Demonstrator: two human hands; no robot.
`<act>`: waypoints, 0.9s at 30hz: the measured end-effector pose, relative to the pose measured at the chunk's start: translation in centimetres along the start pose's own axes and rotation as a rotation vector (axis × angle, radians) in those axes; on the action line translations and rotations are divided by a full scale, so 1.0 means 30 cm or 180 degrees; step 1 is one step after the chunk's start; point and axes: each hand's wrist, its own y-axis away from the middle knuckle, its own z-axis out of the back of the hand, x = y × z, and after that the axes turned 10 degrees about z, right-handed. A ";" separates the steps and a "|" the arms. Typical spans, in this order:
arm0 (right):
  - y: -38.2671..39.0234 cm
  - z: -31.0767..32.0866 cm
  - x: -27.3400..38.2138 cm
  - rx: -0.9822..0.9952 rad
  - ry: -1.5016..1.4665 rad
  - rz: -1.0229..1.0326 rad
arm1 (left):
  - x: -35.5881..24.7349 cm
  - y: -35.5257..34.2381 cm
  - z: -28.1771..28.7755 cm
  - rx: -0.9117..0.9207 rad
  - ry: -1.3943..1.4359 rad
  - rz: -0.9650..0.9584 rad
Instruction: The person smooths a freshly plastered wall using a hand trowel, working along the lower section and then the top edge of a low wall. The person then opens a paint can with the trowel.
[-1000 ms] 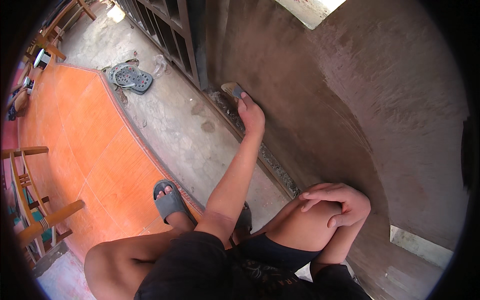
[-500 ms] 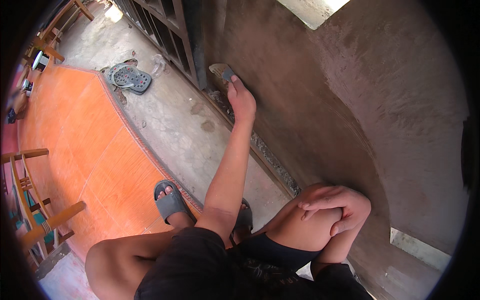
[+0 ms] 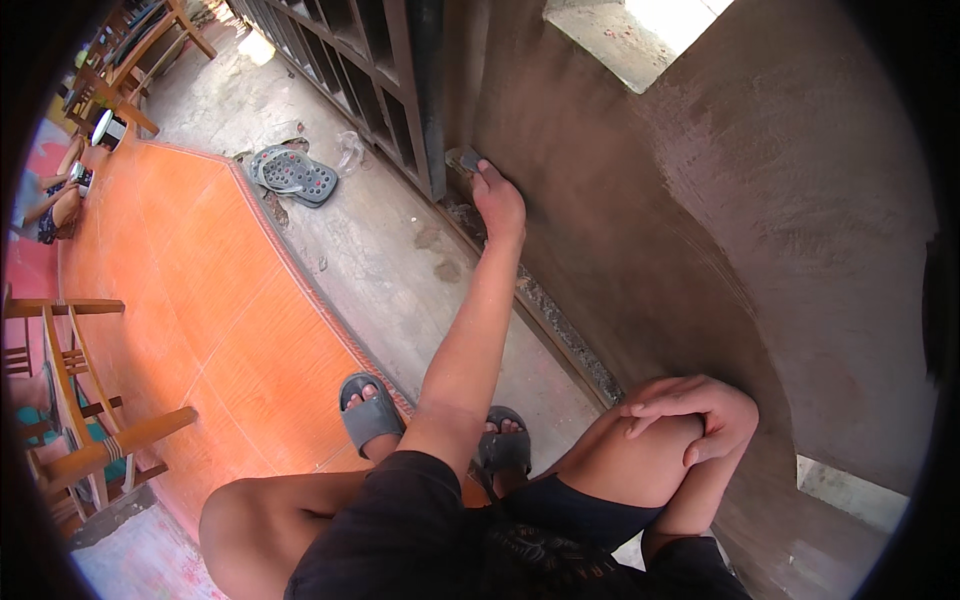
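My left hand [image 3: 500,205] reaches far forward along a brown, freshly smoothed-looking wall [image 3: 600,230]. Its fingers are closed on a small flat tan-and-grey piece [image 3: 463,160], like a sponge or a short brush; its exact kind is not clear. The piece lies against the wall beside a dark metal gate post [image 3: 428,130]. My right hand [image 3: 705,410] hangs loosely over my bent right knee, fingers stretched out and holding nothing.
Below the wall runs a metal rail [image 3: 565,345] with rubble in it. A grey sandal [image 3: 305,180] lies on the concrete [image 3: 390,240]. Orange tiles [image 3: 230,310] spread leftward, with wooden chairs [image 3: 125,440] and a seated person [image 3: 55,205]. A lit wall opening [image 3: 620,40] is overhead.
The whole view has shifted a little. My left hand has slid slightly farther along the wall toward the gate post, and its held piece is turned differently. My right hand stays on the knee.
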 end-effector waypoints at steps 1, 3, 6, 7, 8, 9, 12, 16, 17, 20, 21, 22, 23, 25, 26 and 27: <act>-0.004 0.001 0.002 -0.0013 0.0008 0.0008 | -0.071 -0.050 -0.001 -0.0006 -0.0107 0.0065; -0.011 0.001 0.007 -0.0086 0.0082 0.0020 | -0.168 -0.040 -0.018 0.0139 -0.0321 -0.0554; -0.009 0.005 0.012 -0.0281 0.0160 -0.0108 | -0.144 0.228 -0.027 0.1010 -0.1089 -0.0563; -0.006 0.006 0.015 -0.0303 0.0113 -0.0219 | -0.124 0.324 -0.023 0.1083 -0.1133 -0.1263; -0.001 0.005 0.017 -0.0314 0.0070 -0.0332 | -0.111 0.361 -0.009 0.1029 -0.1092 -0.0998; 0.003 0.006 0.019 -0.0348 0.0173 -0.0400 | -0.106 0.400 0.011 0.0979 -0.1052 -0.0697; 0.008 -0.004 0.025 -0.1012 0.0313 -0.0699 | -0.179 0.370 0.102 0.0872 -0.0877 0.0188; -0.030 -0.044 0.044 -0.1686 -0.0086 -0.1095 | -0.442 0.370 0.231 0.1320 -0.2152 0.0009; -0.048 -0.056 0.051 -0.1581 -0.0066 -0.1183 | -0.512 0.398 0.244 0.1566 -0.2408 -0.0005; -0.103 -0.089 0.073 -0.1870 0.0140 -0.1315 | -0.694 0.510 0.222 0.1890 -0.2903 0.0056; -0.120 -0.094 0.080 -0.1955 0.0286 -0.1184 | -0.748 0.542 0.199 0.2409 -0.3519 -0.0206; -0.131 -0.098 0.089 -0.1949 0.0395 -0.1204 | -0.797 0.570 0.171 0.2979 -0.4095 -0.0547; -0.140 -0.098 0.096 -0.1970 0.0721 -0.0705 | -0.842 0.594 0.138 0.3551 -0.4916 -0.0715; -0.146 -0.096 0.108 -0.1781 0.0972 0.0000 | -0.922 0.626 0.062 0.4784 -0.4740 -0.0300; -0.145 -0.093 0.112 -0.1697 0.1132 0.0237 | -0.955 0.639 0.022 0.5370 -0.4889 0.0099; -0.141 -0.093 0.114 -0.1359 0.0829 0.0290 | -0.984 0.658 -0.014 0.5371 -0.4951 -0.0300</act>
